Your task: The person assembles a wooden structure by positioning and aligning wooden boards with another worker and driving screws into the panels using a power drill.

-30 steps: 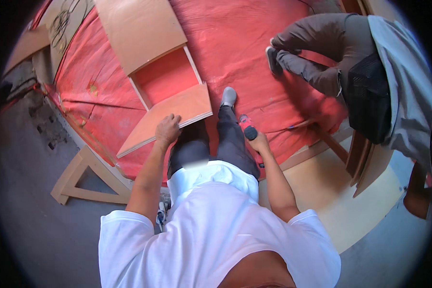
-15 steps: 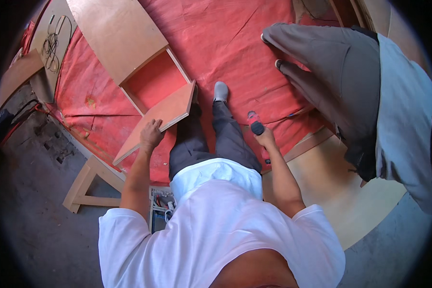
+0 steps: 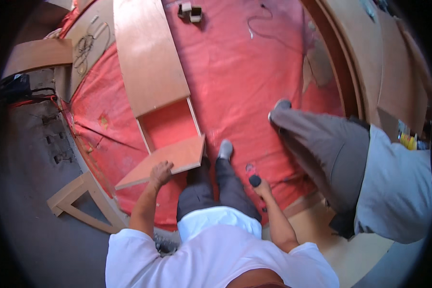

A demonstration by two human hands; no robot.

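Now more of the box [image 3: 151,62] is showing, but the board [image 3: 180,154] is staying by its near end. The left hand [image 3: 162,173] is touching the board, grip unclear; the right hand [image 3: 263,188] is gripping a drill [image 3: 255,181].

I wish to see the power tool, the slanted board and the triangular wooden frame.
Power tool [image 3: 255,180]: head view, its black end.
Slanted board [image 3: 182,155]: head view, its upper face.
Triangular wooden frame [image 3: 103,201]: head view, its right bar.
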